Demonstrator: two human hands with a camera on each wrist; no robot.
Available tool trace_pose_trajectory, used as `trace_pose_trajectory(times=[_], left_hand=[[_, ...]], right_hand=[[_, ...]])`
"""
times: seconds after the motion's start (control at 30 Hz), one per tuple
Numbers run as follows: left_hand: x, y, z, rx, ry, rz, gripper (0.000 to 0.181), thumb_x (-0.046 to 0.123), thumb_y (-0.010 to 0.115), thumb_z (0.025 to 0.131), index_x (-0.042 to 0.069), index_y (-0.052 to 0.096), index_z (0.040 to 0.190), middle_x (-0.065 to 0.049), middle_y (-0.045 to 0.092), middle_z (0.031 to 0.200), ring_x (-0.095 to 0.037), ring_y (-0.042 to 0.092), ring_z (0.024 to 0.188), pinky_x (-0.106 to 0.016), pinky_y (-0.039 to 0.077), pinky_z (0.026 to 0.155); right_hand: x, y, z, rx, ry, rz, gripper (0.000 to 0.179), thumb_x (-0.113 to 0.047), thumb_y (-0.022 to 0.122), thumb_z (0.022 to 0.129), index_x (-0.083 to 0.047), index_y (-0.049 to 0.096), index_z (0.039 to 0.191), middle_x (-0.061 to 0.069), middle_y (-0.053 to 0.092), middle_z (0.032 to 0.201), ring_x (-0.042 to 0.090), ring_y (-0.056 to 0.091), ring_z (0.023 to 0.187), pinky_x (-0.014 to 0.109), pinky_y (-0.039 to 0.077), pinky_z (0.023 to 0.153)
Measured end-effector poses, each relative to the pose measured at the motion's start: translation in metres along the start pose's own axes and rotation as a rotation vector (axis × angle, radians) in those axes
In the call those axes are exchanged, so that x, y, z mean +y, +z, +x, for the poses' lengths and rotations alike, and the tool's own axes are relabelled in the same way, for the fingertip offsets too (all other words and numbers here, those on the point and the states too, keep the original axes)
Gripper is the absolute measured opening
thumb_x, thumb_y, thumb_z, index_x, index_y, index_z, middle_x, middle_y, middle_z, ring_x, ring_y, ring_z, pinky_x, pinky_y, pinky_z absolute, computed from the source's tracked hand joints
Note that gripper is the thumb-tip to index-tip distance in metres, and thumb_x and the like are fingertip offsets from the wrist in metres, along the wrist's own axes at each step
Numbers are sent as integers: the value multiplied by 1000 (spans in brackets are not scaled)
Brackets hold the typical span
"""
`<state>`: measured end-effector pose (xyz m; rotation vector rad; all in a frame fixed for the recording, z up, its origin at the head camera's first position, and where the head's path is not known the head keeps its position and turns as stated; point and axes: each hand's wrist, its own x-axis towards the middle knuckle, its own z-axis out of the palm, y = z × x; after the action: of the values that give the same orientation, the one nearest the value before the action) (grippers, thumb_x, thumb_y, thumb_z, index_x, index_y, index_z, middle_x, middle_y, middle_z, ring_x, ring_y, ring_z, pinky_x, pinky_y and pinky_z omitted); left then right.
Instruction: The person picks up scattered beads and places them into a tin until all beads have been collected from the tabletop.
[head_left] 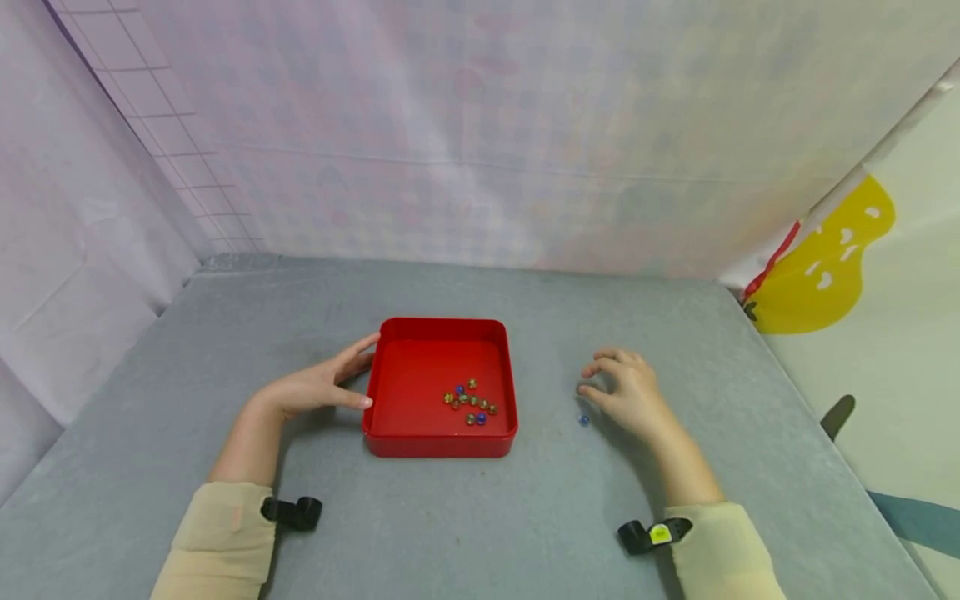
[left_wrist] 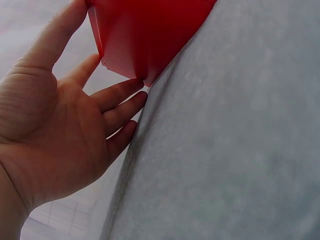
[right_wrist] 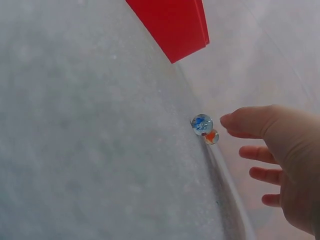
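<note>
A square red tray (head_left: 420,367) lies on the table, with several small glass marbles (head_left: 473,400), mostly amber and some blue, gathered at its front right. My left hand (head_left: 318,390) touches the tray's left side, fingers extended and thumb at the rim. To the tray's right, my right hand (head_left: 628,392) hovers with loosely bent fingers, nothing between them. A clear marble with a blue swirl (right_wrist: 202,124) rests on the table by its thumb; an orange marble (right_wrist: 212,137) shows partly hidden behind it in the right wrist view.
A grey cloth covers the table (head_left: 555,525). A pale patterned curtain (head_left: 480,150) hangs behind it, and a white sheet with a yellow print (head_left: 817,279) is on the right. Each wrist wears a black camera strap (head_left: 292,512).
</note>
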<state>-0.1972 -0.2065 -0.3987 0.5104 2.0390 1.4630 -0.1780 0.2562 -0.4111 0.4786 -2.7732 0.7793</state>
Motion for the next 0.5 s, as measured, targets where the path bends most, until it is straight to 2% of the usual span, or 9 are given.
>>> trace_pose_trajectory(times=[0.5], left_hand=[[-2, -1, 1, 0, -3, 1, 94, 12, 69, 88, 23, 5, 155, -17, 7, 158, -36, 4, 143, -63, 18, 105]], right_hand=[[6, 5, -1, -39, 32, -29, 16, -15, 77, 81, -8, 70, 94, 20, 58, 116, 44, 45, 112, 61, 27, 96]])
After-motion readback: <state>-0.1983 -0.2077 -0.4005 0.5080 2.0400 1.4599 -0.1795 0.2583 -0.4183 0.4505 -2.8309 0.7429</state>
